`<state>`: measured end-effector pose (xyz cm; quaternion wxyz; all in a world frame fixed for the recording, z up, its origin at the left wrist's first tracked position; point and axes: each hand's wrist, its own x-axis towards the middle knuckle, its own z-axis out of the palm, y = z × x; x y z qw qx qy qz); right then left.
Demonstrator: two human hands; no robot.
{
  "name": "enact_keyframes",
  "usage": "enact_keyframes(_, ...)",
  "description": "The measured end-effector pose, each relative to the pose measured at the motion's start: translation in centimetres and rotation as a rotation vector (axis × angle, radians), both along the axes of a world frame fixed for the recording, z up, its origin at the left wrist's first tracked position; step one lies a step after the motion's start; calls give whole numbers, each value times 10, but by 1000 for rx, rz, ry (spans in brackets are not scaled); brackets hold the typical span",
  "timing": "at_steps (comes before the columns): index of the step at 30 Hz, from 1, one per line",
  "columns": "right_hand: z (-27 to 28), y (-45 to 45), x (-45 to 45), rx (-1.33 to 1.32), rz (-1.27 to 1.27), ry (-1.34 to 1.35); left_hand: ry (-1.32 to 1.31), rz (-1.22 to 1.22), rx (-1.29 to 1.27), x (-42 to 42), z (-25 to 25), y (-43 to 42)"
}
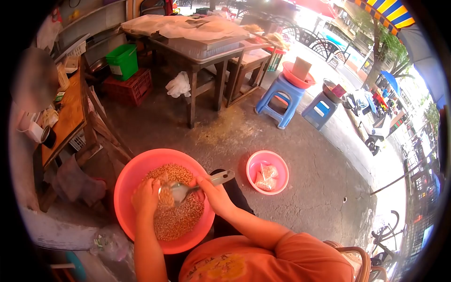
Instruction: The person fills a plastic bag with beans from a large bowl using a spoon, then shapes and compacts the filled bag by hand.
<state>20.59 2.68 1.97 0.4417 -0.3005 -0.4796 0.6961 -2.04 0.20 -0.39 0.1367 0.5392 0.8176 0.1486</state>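
Note:
A large pink basin point(123, 207) in front of me holds a mass of small tan grains or beans point(176, 228). Over it, my right hand point(212, 195) grips a metal serving spoon point(181, 192), whose handle points up to the right and whose bowl points left. My left hand point(146, 195) is closed on what looks like a small clear plastic bag point(165, 195) with some grains in it, right beside the spoon's bowl. Glare and blur hide the bag's edges. To the right on the floor, a smaller pink basin point(250, 176) contains filled, tied clear bags point(267, 177).
A wooden table point(192, 70) with covered trays stands ahead. Blue stools point(283, 101) bearing basins are at the right front. On the left are a wooden bench point(70, 113), a green bucket point(123, 62) and a red crate point(129, 87). A crumpled plastic bag point(110, 246) lies near the big basin.

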Motion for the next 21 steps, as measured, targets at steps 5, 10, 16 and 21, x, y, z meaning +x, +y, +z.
enact_keyframes(5, 0, -2, -6, 640, -32, -354, 39, -2, 40, 0, -4, 1)
enact_keyframes(10, 1, -5, -7, 885, -52, -536, 38, -5, 20, 4, 3, -3)
enact_keyframes(16, 17, -10, 4, 927, -235, -386, 46, -24, 109, -1, -10, -4)
enact_keyframes(21, 9, -23, -4, 793, 16, -464, 21, -1, 12, -1, -4, 2)
